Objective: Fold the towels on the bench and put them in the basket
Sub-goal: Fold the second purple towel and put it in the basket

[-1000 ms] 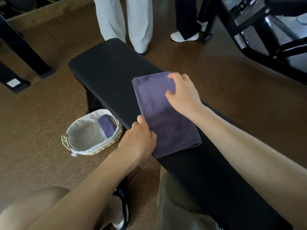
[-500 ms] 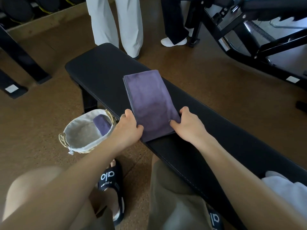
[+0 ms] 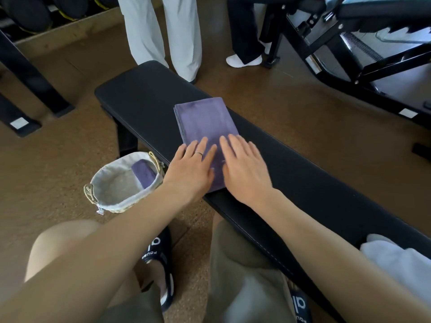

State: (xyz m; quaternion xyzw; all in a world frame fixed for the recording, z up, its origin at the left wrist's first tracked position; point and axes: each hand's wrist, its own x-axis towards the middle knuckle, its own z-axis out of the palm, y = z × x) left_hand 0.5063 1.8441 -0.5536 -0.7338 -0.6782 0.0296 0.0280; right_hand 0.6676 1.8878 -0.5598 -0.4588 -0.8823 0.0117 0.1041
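A folded purple towel (image 3: 205,122) lies across the black padded bench (image 3: 140,96). My left hand (image 3: 192,167) and my right hand (image 3: 242,167) rest flat side by side on the towel's near half, fingers straight and spread. A round cloth-lined basket (image 3: 112,199) stands on the floor left of the bench, and another folded purple towel (image 3: 143,172) lies inside it against the far wall. A white towel (image 3: 398,262) lies on the bench at the lower right, partly cut off by the frame.
Two people's legs, one pair in pale trousers (image 3: 161,36) and one in dark trousers (image 3: 245,29), stand just beyond the bench's far end. Black gym equipment (image 3: 349,50) fills the upper right, dark frame legs (image 3: 30,78) the upper left. My knees and sandals are below.
Both hands have moved from gripping the towel's near edge to lying flat on top of it. Before that the right hand came back from the towel's far end.
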